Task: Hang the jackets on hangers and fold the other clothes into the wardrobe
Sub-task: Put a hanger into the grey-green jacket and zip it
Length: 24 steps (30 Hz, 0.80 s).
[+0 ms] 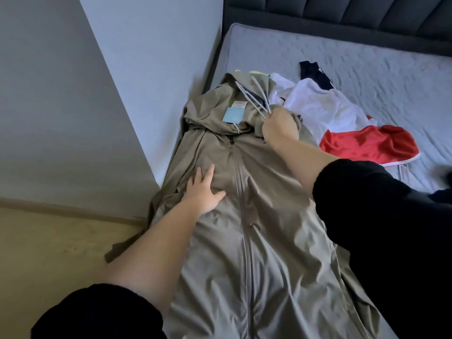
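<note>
Olive zipped jacket (244, 216) lies flat, front up, with grey hangers (261, 96) over its hood.

Labels — none legible
A blue tag (233, 115) and a white neck label (239, 104) were found on the olive jacket (244, 216); their print was too blurred to be read.

The grey quilted mattress (367, 77) spreads beyond the right grip (280, 129) and away to its right. Past the grip, at the far end of the bed, stands a dark padded headboard (342, 13) with upright channels. Left of the grip, a pale wall (151, 57) runs along the bed's edge. Further left and nearer than the grip lies a light wood-look floor (49, 260), edged by a skirting board (73, 207) at the foot of a darker grey upright face (49, 94).
</note>
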Each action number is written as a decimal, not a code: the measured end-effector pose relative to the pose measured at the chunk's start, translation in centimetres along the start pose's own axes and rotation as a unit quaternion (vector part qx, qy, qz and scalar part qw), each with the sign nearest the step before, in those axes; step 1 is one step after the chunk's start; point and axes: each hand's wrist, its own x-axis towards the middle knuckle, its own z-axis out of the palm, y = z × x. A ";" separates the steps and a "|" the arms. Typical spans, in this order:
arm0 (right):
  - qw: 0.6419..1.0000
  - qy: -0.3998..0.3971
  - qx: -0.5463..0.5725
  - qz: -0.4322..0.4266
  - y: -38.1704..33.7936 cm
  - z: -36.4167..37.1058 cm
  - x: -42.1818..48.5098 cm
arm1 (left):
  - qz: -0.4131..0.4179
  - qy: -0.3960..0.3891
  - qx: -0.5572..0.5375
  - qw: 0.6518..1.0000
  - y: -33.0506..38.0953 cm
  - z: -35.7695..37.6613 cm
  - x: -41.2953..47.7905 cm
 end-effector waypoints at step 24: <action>0.992 -0.122 0.017 -0.009 3.1 -0.8 -1.7 | 0.055 0.129 0.097 0.985 -1.1 -0.6 -1.8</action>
